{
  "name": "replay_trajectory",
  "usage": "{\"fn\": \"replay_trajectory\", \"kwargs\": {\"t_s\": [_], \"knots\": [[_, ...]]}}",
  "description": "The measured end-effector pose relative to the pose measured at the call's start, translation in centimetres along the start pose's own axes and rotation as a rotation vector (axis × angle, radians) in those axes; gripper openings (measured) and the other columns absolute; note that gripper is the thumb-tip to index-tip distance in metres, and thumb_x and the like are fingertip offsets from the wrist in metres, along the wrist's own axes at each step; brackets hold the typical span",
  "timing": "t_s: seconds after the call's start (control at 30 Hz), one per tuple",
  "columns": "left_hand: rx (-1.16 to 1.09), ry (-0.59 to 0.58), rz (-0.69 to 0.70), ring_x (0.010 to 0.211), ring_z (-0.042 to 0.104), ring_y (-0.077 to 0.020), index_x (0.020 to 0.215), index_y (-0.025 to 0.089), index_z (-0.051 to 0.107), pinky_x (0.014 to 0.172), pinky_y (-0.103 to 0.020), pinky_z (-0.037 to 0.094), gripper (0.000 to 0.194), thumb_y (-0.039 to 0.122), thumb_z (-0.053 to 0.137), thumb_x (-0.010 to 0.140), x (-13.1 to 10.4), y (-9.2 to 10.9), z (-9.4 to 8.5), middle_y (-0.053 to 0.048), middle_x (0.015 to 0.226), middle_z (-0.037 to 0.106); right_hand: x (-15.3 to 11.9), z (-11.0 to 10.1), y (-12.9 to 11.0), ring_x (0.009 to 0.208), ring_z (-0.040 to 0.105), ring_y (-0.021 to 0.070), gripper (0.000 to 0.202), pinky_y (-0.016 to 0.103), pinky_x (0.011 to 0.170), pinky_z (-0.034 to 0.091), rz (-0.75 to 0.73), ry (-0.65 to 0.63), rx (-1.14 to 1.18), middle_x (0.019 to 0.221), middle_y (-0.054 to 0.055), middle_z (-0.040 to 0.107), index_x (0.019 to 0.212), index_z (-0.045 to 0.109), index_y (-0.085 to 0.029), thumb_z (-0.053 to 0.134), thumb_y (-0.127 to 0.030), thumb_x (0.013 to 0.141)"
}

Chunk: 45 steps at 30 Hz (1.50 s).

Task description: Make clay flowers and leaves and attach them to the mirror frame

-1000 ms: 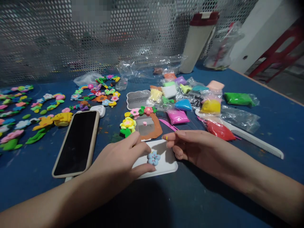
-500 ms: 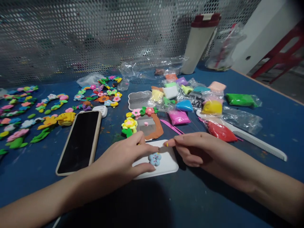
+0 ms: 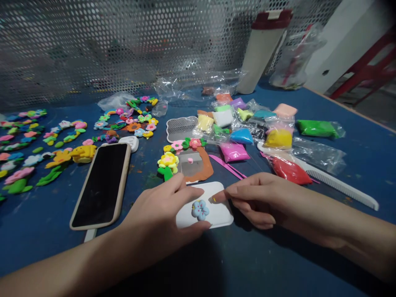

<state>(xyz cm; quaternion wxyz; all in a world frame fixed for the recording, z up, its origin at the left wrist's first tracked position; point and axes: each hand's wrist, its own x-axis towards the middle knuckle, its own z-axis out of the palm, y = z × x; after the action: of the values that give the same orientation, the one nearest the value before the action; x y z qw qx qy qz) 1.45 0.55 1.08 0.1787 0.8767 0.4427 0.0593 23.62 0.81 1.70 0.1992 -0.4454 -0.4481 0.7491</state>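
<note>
A pale blue clay flower [image 3: 203, 211] with pinkish marks and a little yellow at its edge lies on a white rounded board [image 3: 220, 216]. My left hand [image 3: 163, 206] rests over the board's left side, thumb and index finger spread around the flower without closing on it. From the right, my right hand [image 3: 260, 198] reaches over the board with its index finger stretched towards the flower and its other fingers curled. A tiny bit of yellow clay [image 3: 214, 199] shows at that index fingertip, apart from the flower.
Behind the board lies a brown frame [image 3: 204, 165] decorated with clay flowers. A phone [image 3: 103, 185] is on the left, near several clay decorations [image 3: 133, 123]. Bagged clay [image 3: 235, 152], a pink tool [image 3: 225, 166], a white comb [image 3: 343, 183] and a tall tumbler [image 3: 260, 53] are around the right side.
My right index finger has moved down and slightly left, closer to the flower. My left thumb has shifted right along the board's near edge, and its grip around the flower is wider.
</note>
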Motion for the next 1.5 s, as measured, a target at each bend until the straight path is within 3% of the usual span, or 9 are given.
{"fn": "replay_trajectory", "kwargs": {"t_s": [0.07,0.13,0.33,0.6,0.83,1.23,1.5], "knots": [[0.007,0.059,-0.001,0.076,0.06,-0.02,0.106,0.025,0.06,0.06,-0.028,0.043,0.033,0.035,0.063,0.075,-0.1,0.2,0.4,-0.004,0.093,0.057,-0.1,0.1,0.1,0.045,0.032,0.0088,0.048,0.028,0.078,0.04,0.002,-0.01,-0.029,0.039,-0.006,0.034,0.045,0.043,-0.019,0.044,-0.032,0.091],[0.033,0.109,0.02,0.073,0.061,-0.0193,0.102,0.025,0.06,0.058,-0.028,0.042,0.028,0.034,0.062,0.075,-0.2,0.5,0.8,-0.003,0.091,0.057,-0.4,0.3,0.1,0.047,0.035,0.0097,0.05,0.029,0.082,0.038,0.003,-0.01,-0.054,0.039,-0.005,0.035,0.044,0.042,-0.019,0.044,-0.034,0.091],[0.111,0.185,0.057,0.063,0.058,-0.0169,0.085,0.023,0.063,0.049,-0.026,0.034,0.013,0.031,0.058,0.077,0.0,1.2,1.5,0.0,0.075,0.056,-0.7,1.1,-0.2,0.049,0.034,0.0102,0.04,0.026,0.053,0.028,0.106,0.007,-0.073,0.046,-0.003,0.041,0.052,0.046,-0.017,0.046,-0.035,0.088],[0.159,0.288,0.06,0.062,0.059,-0.018,0.078,0.021,0.061,0.048,-0.028,0.033,0.01,0.03,0.058,0.077,0.2,1.3,2.0,0.0,0.071,0.056,-0.5,2.4,-0.4,0.055,0.042,0.0117,0.043,0.028,0.065,0.036,0.105,0.051,-0.051,0.05,0.0,0.047,0.053,0.048,-0.017,0.043,-0.04,0.089],[0.175,0.349,0.087,0.061,0.06,-0.0188,0.077,0.02,0.06,0.047,-0.029,0.035,0.01,0.03,0.058,0.076,0.2,1.2,2.3,0.0,0.069,0.056,-0.7,2.9,-0.4,0.054,0.042,0.0118,0.038,0.026,0.058,0.036,0.129,0.102,-0.046,0.05,0.0,0.046,0.052,0.048,-0.017,0.045,-0.034,0.085],[0.173,0.318,0.088,0.063,0.062,-0.0201,0.084,0.021,0.059,0.048,-0.03,0.039,0.012,0.031,0.057,0.078,0.2,1.4,2.3,0.0,0.072,0.058,-0.5,2.7,-0.3,0.053,0.041,0.0104,0.033,0.024,0.06,0.037,0.106,0.144,0.02,0.052,-0.002,0.045,0.057,0.051,-0.016,0.046,-0.029,0.087],[0.125,0.23,0.099,0.076,0.065,-0.0223,0.106,0.021,0.055,0.054,-0.031,0.045,0.033,0.037,0.059,0.078,-0.7,0.7,1.4,-0.003,0.091,0.062,-0.9,2.2,0.3,0.055,0.042,0.0104,0.033,0.025,0.064,0.038,0.059,0.126,0.183,0.056,-0.001,0.048,0.063,0.058,-0.015,0.047,-0.031,0.089]]}}
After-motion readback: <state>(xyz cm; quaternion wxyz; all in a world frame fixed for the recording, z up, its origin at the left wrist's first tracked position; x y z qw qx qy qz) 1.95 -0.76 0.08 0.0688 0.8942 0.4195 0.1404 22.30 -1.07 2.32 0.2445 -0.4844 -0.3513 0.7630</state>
